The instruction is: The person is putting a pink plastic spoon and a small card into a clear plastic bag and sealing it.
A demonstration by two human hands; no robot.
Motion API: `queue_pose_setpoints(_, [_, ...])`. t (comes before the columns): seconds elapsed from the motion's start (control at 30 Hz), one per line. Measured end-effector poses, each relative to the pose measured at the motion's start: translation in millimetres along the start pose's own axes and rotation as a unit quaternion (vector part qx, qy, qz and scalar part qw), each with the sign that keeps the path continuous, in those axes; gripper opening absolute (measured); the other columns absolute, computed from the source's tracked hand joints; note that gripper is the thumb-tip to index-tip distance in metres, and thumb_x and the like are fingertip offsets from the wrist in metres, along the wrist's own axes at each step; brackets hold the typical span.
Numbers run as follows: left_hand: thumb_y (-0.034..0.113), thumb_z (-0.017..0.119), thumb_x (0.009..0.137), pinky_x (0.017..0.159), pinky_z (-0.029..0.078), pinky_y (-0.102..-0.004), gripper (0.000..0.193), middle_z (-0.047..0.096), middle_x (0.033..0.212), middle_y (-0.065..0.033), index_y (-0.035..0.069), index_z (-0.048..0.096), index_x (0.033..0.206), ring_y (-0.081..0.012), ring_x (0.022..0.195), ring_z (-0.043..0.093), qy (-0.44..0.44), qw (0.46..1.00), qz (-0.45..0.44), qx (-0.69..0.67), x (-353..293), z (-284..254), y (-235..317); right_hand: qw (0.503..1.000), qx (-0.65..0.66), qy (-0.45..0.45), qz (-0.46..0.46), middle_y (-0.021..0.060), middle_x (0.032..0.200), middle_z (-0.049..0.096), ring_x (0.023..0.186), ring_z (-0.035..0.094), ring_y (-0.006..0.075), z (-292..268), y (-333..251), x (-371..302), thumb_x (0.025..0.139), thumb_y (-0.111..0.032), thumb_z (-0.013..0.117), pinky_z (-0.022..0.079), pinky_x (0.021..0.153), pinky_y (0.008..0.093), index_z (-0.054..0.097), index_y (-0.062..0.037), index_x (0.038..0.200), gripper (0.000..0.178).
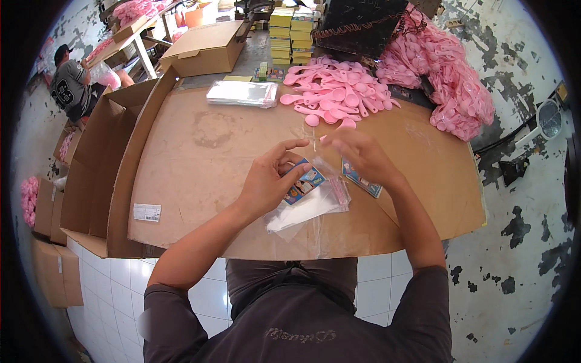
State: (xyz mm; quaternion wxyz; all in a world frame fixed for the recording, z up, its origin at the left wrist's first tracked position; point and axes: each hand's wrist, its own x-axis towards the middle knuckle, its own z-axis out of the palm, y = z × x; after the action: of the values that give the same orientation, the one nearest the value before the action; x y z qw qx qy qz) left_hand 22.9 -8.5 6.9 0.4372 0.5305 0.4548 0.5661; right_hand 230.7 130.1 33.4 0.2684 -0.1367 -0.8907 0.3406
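My left hand [275, 178] is closed on a small blue printed card [305, 183], thumb on top. Under it lie clear plastic bags [308, 213] with white and pink parts. My right hand [361, 154] is raised in front of the spoon pile, fingers bent and blurred by motion. A pink spoon [346, 124] shows at its fingers, partly hidden by them; the grip looks closed on it. Beneath the right hand lie more blue printed cards [363, 180], partly covered. Just beyond is a heap of loose pink spoons [339, 91].
A cardboard-covered table [200, 163] holds a stack of clear bags [242, 94], stacks of cards [281, 36] and bagged pink spoons [451, 78]. An open carton [91, 169] stands left, a closed box [203, 48] behind. Another person [72, 85] sits far left.
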Motion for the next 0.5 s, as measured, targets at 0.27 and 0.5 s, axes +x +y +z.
queue_pose_setpoints(0.27, [0.007,0.066,0.098,0.068,0.053,-0.0192,0.040,0.071,0.099,-0.0085,0.000,0.053,0.136,-0.0068,0.084,0.068,-0.006,0.996,-0.074,-0.044,5,-4,3,0.940,-0.334,-0.063,0.024,0.0160,0.114,0.065,0.105,0.061,0.0318,-1,43,17,0.092,-0.009,0.067,0.050,0.093,0.0387,0.069,-0.0023,0.116,0.025])
queue_pose_setpoints(0.5, [0.005,0.066,0.098,0.070,0.054,-0.0199,0.040,0.072,0.098,-0.0090,-0.001,0.054,0.135,-0.0072,0.085,0.068,0.005,0.996,-0.046,-0.071,4,-1,-3,0.970,0.195,0.102,0.101,0.0048,0.103,0.063,0.091,0.062,0.0134,-5,-4,17,0.096,-0.001,0.064,0.051,0.081,0.0266,0.059,0.0000,0.128,0.033])
